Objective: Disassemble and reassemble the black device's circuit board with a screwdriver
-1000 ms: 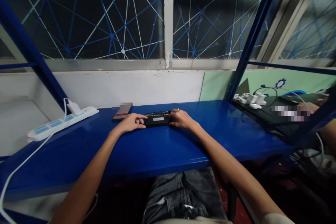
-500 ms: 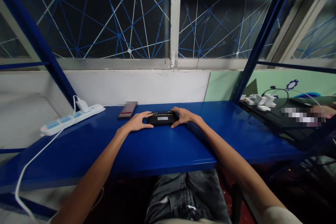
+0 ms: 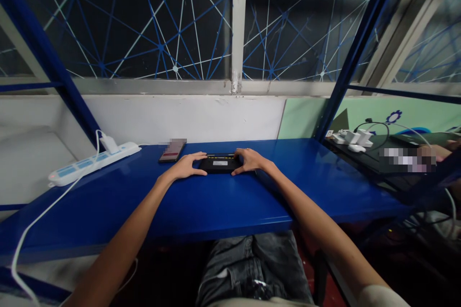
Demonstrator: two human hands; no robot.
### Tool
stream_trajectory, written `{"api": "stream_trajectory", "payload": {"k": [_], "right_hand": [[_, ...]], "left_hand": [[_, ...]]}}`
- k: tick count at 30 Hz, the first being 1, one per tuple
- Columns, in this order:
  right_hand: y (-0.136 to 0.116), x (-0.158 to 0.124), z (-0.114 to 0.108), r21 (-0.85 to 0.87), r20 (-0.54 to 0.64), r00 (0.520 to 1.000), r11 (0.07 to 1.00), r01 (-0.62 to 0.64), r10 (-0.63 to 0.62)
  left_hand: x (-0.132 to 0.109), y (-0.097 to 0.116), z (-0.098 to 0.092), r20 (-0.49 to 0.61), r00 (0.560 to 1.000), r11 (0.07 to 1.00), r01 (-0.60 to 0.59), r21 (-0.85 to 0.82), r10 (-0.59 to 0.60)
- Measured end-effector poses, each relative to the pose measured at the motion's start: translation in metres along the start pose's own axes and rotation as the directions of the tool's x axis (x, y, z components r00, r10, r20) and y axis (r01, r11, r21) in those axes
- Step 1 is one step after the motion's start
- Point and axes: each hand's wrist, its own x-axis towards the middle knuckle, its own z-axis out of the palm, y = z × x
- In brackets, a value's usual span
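A flat black device (image 3: 220, 164) with a white label and a yellow strip along its far edge lies on the blue table (image 3: 223, 201). My left hand (image 3: 187, 165) grips its left end, fingers over the far edge and thumb at the near edge. At the device's right end, my right hand (image 3: 250, 160) holds it the same way. A phone (image 3: 173, 149) lies just left of my left hand.
A white power strip (image 3: 91, 163) with a plugged-in charger and trailing white cable sits at the table's left. Blue shelf posts rise on both sides. On the right, a darker desk (image 3: 382, 163) carries white chargers (image 3: 355, 138) and cables; another person's hand shows at the right edge.
Both hands have opened from lying over the device's ends to gripping them with thumbs at the near edge. The view shifted slightly; the device stays in place.
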Motion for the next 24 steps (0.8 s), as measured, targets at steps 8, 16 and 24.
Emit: {"api": "stream_trajectory", "payload": {"k": [8, 16, 24], "right_hand": [[0.0023, -0.0022, -0.0023, 0.038, -0.004, 1.000, 0.999, 0.005, -0.005], [0.0002, -0.0032, -0.0010, 0.017, -0.017, 1.000, 1.000, 0.015, -0.015], [-0.0011, -0.0047, -0.0025, 0.040, 0.001, 1.000, 0.999, 0.006, -0.006]], "left_hand": [[0.0010, -0.0050, -0.0005, 0.026, 1.000, 1.000, 0.014, -0.022, -0.013], [-0.0014, 0.0026, -0.0034, 0.030, 0.999, 0.999, 0.042, 0.006, -0.043], [-0.0019, -0.0023, -0.0003, 0.037, 0.998, 0.999, 0.047, 0.023, -0.048]]}}
